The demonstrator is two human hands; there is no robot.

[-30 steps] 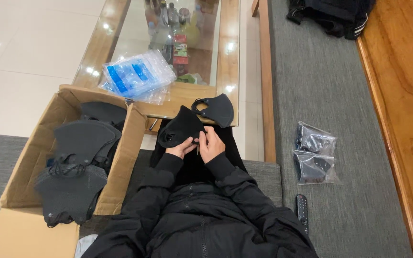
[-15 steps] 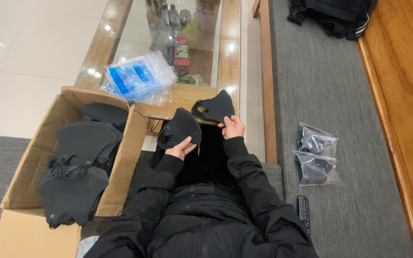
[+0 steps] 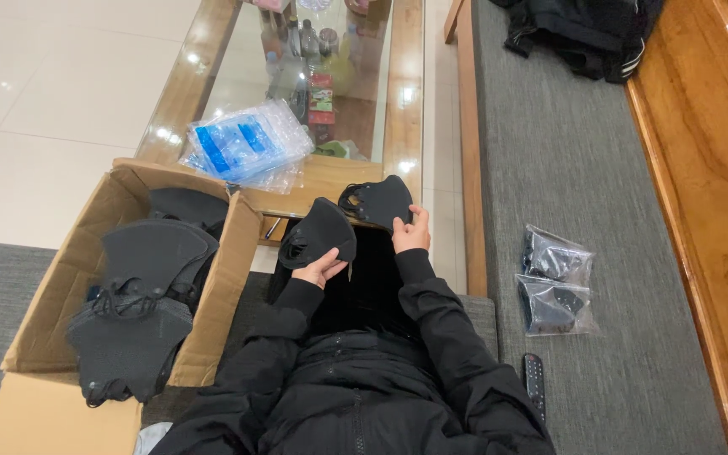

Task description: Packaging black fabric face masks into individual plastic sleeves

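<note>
My left hand [image 3: 318,268] holds one black face mask [image 3: 322,232] from below, over my lap. My right hand [image 3: 412,232] grips a second black mask [image 3: 378,200] by its lower edge, a little higher and to the right. The two masks are apart, with a small gap between them. Both of my sleeves are black.
An open cardboard box [image 3: 229,278] holding several black masks [image 3: 141,312] stands at my left. A stack of clear plastic bags with blue print [image 3: 250,147] lies on the glass-topped wooden table [image 3: 402,101]. Two bagged masks [image 3: 554,282] and a remote control [image 3: 534,379] lie on the grey cushion at my right.
My hands were together on one bundle of masks. They have pulled apart, the right hand carrying one mask up and to the right, the left keeping the other.
</note>
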